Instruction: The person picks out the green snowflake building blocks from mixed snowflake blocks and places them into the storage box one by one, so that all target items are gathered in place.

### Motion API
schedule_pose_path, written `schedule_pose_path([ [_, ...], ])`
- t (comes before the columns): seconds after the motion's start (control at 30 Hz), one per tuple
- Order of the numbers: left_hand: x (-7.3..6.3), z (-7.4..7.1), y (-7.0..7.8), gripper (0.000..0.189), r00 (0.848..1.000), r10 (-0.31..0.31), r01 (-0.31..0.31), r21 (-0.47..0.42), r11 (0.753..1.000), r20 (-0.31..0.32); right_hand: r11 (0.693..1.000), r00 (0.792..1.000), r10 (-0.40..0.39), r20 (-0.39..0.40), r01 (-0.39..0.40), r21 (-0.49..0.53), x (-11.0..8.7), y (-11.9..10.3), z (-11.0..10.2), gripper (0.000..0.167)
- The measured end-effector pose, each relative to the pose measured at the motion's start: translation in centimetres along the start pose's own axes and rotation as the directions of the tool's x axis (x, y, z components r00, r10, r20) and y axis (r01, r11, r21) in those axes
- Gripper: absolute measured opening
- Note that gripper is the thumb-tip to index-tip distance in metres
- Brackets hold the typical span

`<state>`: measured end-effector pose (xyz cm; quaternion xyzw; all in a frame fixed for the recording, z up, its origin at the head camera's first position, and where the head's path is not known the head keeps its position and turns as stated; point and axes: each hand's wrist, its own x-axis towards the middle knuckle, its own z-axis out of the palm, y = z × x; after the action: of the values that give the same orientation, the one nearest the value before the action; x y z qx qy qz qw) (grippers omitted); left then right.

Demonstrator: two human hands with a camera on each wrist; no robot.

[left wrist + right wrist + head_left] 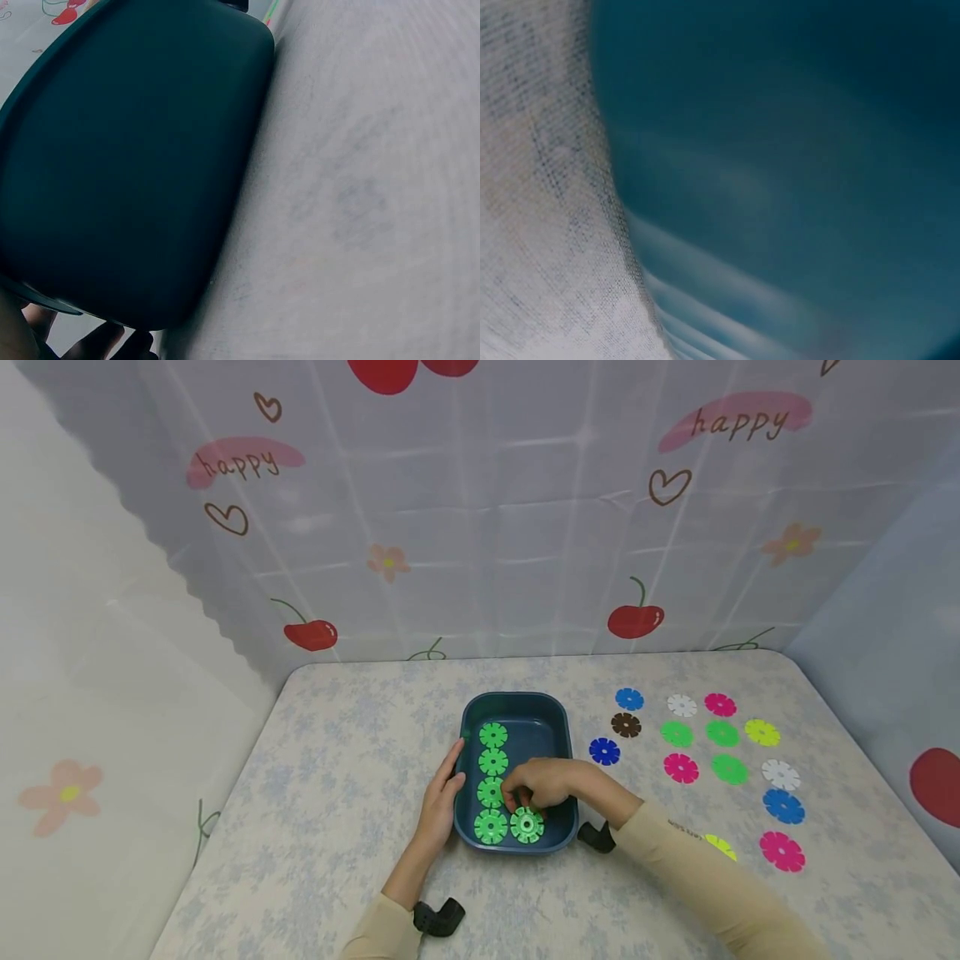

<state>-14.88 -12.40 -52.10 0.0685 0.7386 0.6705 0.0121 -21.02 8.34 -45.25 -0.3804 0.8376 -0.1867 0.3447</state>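
Note:
A dark blue-green tray (536,735) lies on the table with several green notched discs inside. Along its left wall my left hand (437,797) rests with fingers extended; in the left wrist view, the fingers (97,343) show at the tray's lower end. My right hand (542,783) reaches over the right rim with fingers bent downward, pinching the upper edge of a green notched disc (527,825) in the near part of the tray. Left of it, a column of green discs (492,762) runs along the tray's left side.
Right of the tray lie several loose notched discs, among them a dark blue disc (604,752), a brown disc (626,725), a pink disc (681,768) and a green disc (730,769). A yellow disc (722,847) is partly covered by the right sleeve. A printed curtain (480,527) hangs behind.

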Motion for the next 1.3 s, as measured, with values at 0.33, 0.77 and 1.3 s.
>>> schedule_pose_path([
  [0.33,0.1,0.1,0.2,0.049,1.000,0.004,-0.004,0.007,1.000,0.002,0.998,0.999,-0.003,-0.041,0.001,-0.064,-0.1,0.2,0.2,0.035],
  [0.77,0.1,0.2,-0.1,0.050,1.000,0.009,-0.010,-0.013,1.000,-0.007,0.948,0.944,-0.224,-0.241,0.268,0.170,-2.5,1.4,-1.9,0.016],
  [1.3,0.2,0.1,0.0,0.050,1.000,-0.014,0.014,0.011,1.000,-0.013,0.867,0.780,0.199,-0.594,0.143,0.478,-14.3,10.2,-3.0,0.034],
])
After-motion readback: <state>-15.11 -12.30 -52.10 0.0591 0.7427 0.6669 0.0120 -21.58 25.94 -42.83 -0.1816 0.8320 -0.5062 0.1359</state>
